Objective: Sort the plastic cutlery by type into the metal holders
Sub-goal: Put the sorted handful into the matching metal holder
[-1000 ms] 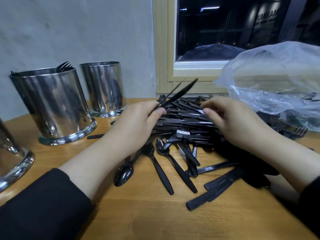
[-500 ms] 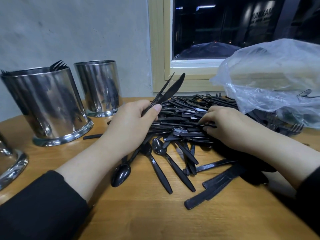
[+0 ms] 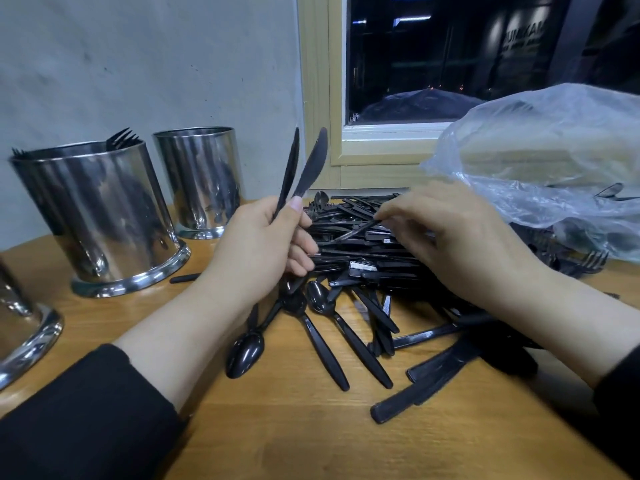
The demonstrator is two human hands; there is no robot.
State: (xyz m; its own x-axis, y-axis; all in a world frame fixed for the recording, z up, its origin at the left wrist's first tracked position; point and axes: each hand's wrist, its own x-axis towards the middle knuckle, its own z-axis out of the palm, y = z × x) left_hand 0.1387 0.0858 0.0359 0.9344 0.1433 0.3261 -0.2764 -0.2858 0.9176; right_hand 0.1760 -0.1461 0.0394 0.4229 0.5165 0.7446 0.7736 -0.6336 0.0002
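The left hand [image 3: 258, 244] grips two black knives [image 3: 306, 168] by their handles, fingers curled round them and the thumb pressed against the front one; the blades stand nearly upright, fanned slightly apart, in front of the window frame [image 3: 320, 98]. The right hand [image 3: 460, 244] reaches into the pile [image 3: 360, 251] of black plastic cutlery, its fingertips pinching the end of one thin black piece [image 3: 358, 230] that lies tilted on top of the heap; which type that piece is I cannot tell.

The pile lies on the wooden table [image 3: 277, 427] between the two hands and spreads toward the person. At its near edge several spoons [image 3: 322, 303] lie loose with their handles pointing forward, one spoon bowl [image 3: 244, 355] just beside the left forearm. A few forks [image 3: 588, 263] stick out at the right, partly under a clear plastic bag [image 3: 540, 161] that rests on the far right side of the heap.

Three metal holders stand at the left. The large holder [image 3: 100, 216] has fork tines [image 3: 121, 138] showing above its far rim. A smaller holder [image 3: 201, 178] stands behind it, near the wall; what it contains is not visible. The third holder [image 3: 20, 327] is cut off by the left edge. A short black handle [image 3: 183, 278] lies on the table just beside the large holder's base.

Both wrists come out of black sleeves [image 3: 90, 420]
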